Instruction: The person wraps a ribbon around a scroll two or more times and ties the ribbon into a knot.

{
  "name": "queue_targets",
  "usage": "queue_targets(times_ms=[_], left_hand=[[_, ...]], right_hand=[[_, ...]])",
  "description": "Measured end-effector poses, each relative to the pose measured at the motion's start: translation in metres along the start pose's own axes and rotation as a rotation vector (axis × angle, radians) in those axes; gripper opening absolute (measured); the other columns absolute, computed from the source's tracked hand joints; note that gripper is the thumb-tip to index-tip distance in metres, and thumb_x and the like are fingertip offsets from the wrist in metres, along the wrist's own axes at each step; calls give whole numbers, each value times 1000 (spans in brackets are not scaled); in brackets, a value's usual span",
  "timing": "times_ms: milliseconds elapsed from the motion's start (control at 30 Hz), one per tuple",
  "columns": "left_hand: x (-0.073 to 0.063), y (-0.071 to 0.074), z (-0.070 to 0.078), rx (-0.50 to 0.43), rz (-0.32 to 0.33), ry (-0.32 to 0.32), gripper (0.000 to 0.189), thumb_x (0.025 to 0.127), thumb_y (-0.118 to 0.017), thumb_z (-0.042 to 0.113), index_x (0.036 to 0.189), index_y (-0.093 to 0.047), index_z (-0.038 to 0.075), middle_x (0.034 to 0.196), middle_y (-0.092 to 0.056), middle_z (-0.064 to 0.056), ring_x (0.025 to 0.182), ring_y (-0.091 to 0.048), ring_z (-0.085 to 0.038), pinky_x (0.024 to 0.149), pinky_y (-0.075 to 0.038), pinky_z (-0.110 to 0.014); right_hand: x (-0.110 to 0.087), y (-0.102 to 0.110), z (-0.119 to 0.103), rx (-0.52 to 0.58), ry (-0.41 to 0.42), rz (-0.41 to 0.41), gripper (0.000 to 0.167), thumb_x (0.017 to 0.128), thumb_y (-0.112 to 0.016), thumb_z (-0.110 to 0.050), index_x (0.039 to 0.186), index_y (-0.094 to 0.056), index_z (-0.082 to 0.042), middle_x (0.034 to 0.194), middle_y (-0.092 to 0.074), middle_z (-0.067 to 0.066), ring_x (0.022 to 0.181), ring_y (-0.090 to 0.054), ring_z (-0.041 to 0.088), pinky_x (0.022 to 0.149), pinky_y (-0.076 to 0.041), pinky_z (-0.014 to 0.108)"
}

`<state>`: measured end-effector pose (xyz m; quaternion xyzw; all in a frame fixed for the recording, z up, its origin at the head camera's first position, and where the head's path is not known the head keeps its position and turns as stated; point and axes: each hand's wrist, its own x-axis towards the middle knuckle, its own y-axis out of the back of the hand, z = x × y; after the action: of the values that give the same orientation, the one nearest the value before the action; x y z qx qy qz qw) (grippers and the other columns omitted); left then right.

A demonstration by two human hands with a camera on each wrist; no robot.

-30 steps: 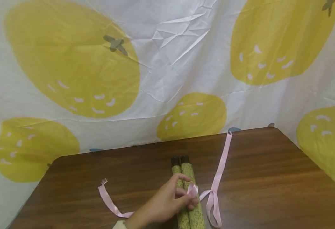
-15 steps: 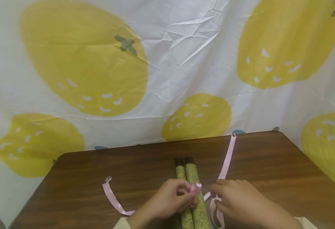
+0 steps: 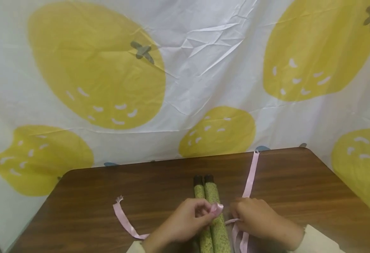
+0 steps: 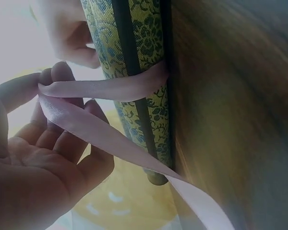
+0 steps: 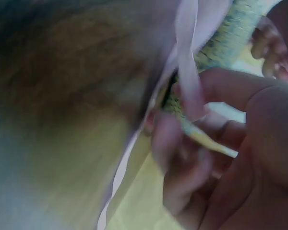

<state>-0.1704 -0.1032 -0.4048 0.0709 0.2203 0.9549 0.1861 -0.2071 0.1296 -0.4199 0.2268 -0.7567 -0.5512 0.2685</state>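
One ribbon [image 4: 105,90] — crossing flowered roll [image 4: 151,33] (head view: speckled).

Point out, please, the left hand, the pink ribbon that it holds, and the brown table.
Left hand [image 3: 186,219], head view: back, thumb side.
Pink ribbon [image 4: 105,137], left wrist view: lower strand.
Brown table [image 3: 156,188], head view: bare top.

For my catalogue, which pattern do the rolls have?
The rolls have a dark floral pattern on yellowish fabric, clearest in left wrist view.
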Motion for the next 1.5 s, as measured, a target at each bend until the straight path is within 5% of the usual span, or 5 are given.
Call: queue_targets(times_ms=[300, 767, 1033, 1267, 1500], left_hand=[[0, 1, -1, 32, 17, -7, 25, 94, -69, 35, 88, -71, 11, 75, -67, 2, 64, -58, -3, 61, -50, -21], [0, -2, 1, 49, 25, -29, 26, 94, -69, 35, 89, -73, 11, 77, -71, -5, 65, -58, -1, 62, -51, -20], [1, -5, 1, 32, 30, -28, 20, 94, -69, 29, 91, -72, 10, 78, -71, -6, 63, -58, -1, 59, -51, -20], [1, -7, 1, 36, 52, -34, 22, 94, -69, 34, 94, -75, 13, 82, -71, 0, 66, -58, -2, 60, -50, -20], [1, -9, -1, 30, 7, -73, 13, 96, -68, 23, 95, -76, 12, 87, -73, 1, 72, -60, 1, 67, -51, -19]], right_hand=[[-4, 22, 0, 415, 100, -59, 23, 77, -69, 4, 83, -61, -17, 69, -61, -13, 61, -51, -6, 53, -47, 18], [-32, 73, -9, -42, -50, -82, 20, 84, -76, -27, 68, -63, -31, 58, -46, -21, 52, -37, -2, 45, -34, 23], [-27, 96, -21, 24, 146, -108, 25, 85, -71, -19, 68, -57, -30, 66, -47, -24, 58, -40, -7, 51, -38, 19], [-8, 99, -37, 19, 376, -87, 19, 84, -70, -12, 95, -75, -27, 86, -64, -19, 78, -59, -6, 64, -51, 19], [12, 96, -51, 74, 473, -100, 19, 90, -68, -11, 90, -75, -28, 79, -57, -19, 71, -48, -10, 62, -42, 11]])
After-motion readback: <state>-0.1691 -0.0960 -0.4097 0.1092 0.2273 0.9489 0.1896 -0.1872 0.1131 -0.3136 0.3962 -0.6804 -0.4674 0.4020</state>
